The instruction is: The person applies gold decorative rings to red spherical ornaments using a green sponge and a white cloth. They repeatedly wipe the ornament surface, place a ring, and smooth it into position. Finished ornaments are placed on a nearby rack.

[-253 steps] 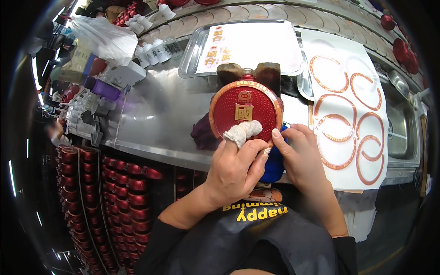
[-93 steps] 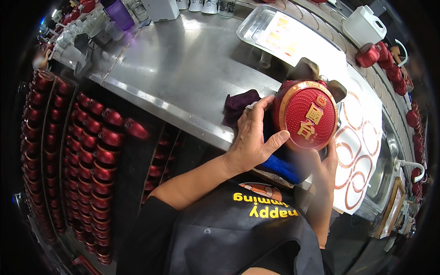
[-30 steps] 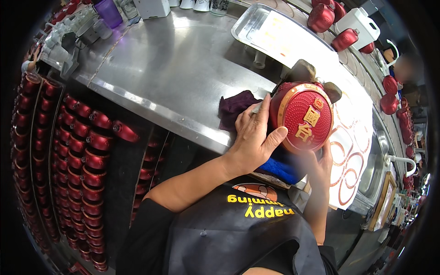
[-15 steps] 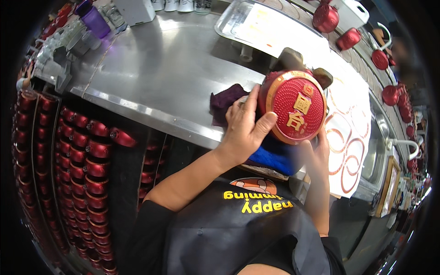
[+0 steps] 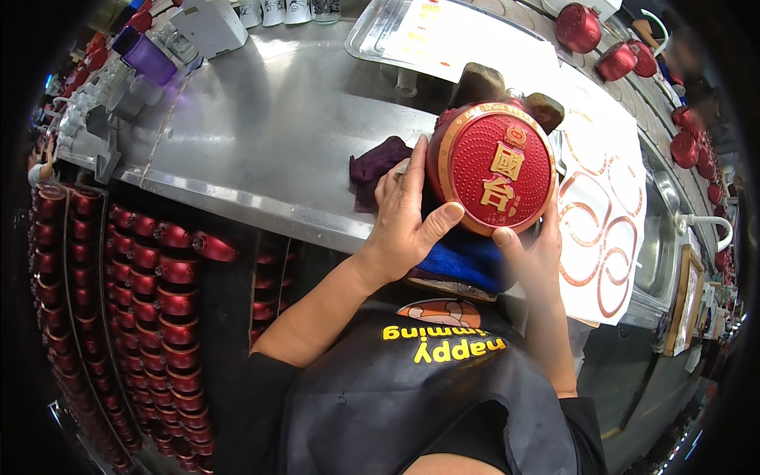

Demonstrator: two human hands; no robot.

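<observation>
Red bottle (image 5: 469, 170) sits between your hands, neck pointing far, slightly right. Your left hand (image 5: 405, 222) grips its left side; your right hand (image 5: 538, 255), its near-right edge.

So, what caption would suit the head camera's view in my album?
Left hand and right hand hold a round red bottle at a steel counter, near a purple cloth.

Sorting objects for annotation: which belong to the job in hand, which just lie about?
Belongs:
red bottle, held by left hand and right hand
blue cloth below it
probably the sheet of rings like its rim band

Apparently just lying about:
purple cup
white box
</observation>
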